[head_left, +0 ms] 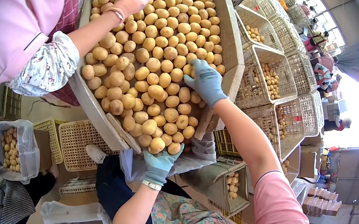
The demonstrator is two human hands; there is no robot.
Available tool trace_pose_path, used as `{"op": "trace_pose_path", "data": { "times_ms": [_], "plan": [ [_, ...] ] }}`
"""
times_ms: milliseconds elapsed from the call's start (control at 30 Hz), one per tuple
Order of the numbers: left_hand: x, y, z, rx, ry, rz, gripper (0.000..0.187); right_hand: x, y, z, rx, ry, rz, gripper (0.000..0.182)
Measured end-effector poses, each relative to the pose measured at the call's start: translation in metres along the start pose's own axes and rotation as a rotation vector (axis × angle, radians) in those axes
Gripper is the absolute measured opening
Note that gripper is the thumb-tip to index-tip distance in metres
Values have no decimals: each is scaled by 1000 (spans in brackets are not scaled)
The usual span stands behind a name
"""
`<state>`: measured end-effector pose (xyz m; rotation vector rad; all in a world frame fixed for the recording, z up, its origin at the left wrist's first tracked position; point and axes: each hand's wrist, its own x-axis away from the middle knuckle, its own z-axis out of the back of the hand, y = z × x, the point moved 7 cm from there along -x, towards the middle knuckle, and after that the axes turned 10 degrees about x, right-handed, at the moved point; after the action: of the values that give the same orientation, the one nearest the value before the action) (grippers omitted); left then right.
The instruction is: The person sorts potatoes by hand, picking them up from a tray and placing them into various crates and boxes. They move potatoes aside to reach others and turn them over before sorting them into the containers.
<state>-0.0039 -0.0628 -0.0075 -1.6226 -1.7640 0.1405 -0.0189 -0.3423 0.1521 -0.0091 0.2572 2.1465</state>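
Note:
Many round yellow-brown potatoes (157, 91) fill a sloping wooden sorting trough (232, 54) in front of me. My left hand (161, 164), in a blue-grey glove with a watch at the wrist, is cupped at the trough's near mouth, thumb and fingers apart. Potatoes (157, 144) lie against its fingertips, and these partly hide the fingers. Farther up on the right side, my right hand (206, 81), gloved the same way, reaches over the potatoes with its thumb spread from its fingers. A potato (188, 69) lies beside those fingers; I see none held.
A co-worker's gloved hand (132, 3) holds a potato at the upper left of the trough. Plastic crates (283, 81) with potatoes are stacked at right. A lined box (33, 151) of potatoes stands left near another person. Below the trough's mouth hangs a plastic liner (195, 155).

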Motion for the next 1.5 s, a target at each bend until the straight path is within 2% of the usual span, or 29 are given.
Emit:
{"op": "trace_pose_path", "data": {
  "times_ms": [33, 100, 133, 200, 233, 367, 400, 467, 500, 533, 567, 600, 633, 667, 700, 800, 867, 900, 933, 1000, 1067, 1200, 1233, 1267, 1333, 1400, 1467, 1500],
  "plan": [
    [-1, -1, -3, 23, -16, 28, 70, 5, 1, 10, 4, 7, 5, 43],
    [-2, -1, -5, 18, -51, 39, 70, 23, 5, 26, -429, 67, -79, 49],
    [-1, -1, -5, 7, -74, 53, 70, 33, 0, 30, -430, 64, -75, 49],
    [-3, 1, -2, -31, -86, 33, 70, 58, -9, 29, -1057, -7, -172, 45],
    [-3, 1, -2, -70, -99, 15, 70, 72, -19, 26, -1337, -139, -269, 47],
    [-2, -3, -9, -36, -84, 44, 69, 117, -28, 15, -1697, -363, -384, 48],
    [0, -4, -11, -20, -73, 47, 69, 126, -25, 13, -1697, -362, -394, 48],
    [0, -6, -10, -2, -53, 56, 69, 143, -27, 14, -1975, -414, -307, 50],
    [0, -6, -12, -11, -100, 65, 67, 150, -35, 9, -2312, -569, -448, 53],
    [0, -6, -14, -21, -148, 72, 65, 154, -34, 12, -2314, -565, -456, 53],
    [-3, -2, -8, -183, -94, -10, 74, 159, -40, 16, -2419, -604, -482, 58],
    [-2, -3, -9, -187, -87, -11, 74, 163, -47, 20, -2525, -646, -508, 64],
    [0, -4, -12, -163, -106, 3, 75, 167, -50, 18, -2560, -644, -497, 72],
    [1, -6, -15, -138, -127, 16, 76, 171, -53, 15, -2567, -649, -500, 72],
    [4, -11, -21, -29, -68, 63, 70, 174, -55, 12, -2515, -627, -489, 70],
    [2, -5, -8, -117, 10, 0, 74, 186, -67, 3, -2402, -633, -570, 61],
    [1, -5, -4, -76, 31, 34, 80, 194, -84, 1, -2637, -825, -591, 63],
    [3, -9, -12, -109, -23, 60, 80, 200, -88, -3, -2559, -862, -766, 71],
    [4, -11, -18, -141, -77, 86, 81, 202, -91, -5, -2559, -873, -771, 71],
    [3, -13, -17, -121, -36, 70, 81, 205, -97, -7, -2585, -921, -730, 76],
    [7, -15, -22, -118, 105, -4, 78, 209, -101, -8, -2597, -947, -711, 78],
    [10, -23, -36, -145, 8, 146, 80, 205, -105, -8, -2661, -950, -769, 76],
    [9, -18, -30, -186, 124, 53, 80, 204, -106, -7, -2666, -939, -775, 76],
    [11, -18, -26, -178, 185, 47, 78, 208, -103, -9, -2597, -926, -884, 74],
    [8, -12, -14, -109, 204, 6, 76, 207, -103, -7, -2580, -897, -873, 73],
    [1, -4, -1, -80, 144, 35, 76, 204, -107, -5, -2617, -912, -875, 73],
    [4, -14, -14, 153, -300, 308, 96, 208, -106, -12, -2472, -888, -1019, 69],
    [7, -17, -18, 187, -255, 314, 96, 210, -105, -16, -2441, -862, -1022, 69]
  ]
}}
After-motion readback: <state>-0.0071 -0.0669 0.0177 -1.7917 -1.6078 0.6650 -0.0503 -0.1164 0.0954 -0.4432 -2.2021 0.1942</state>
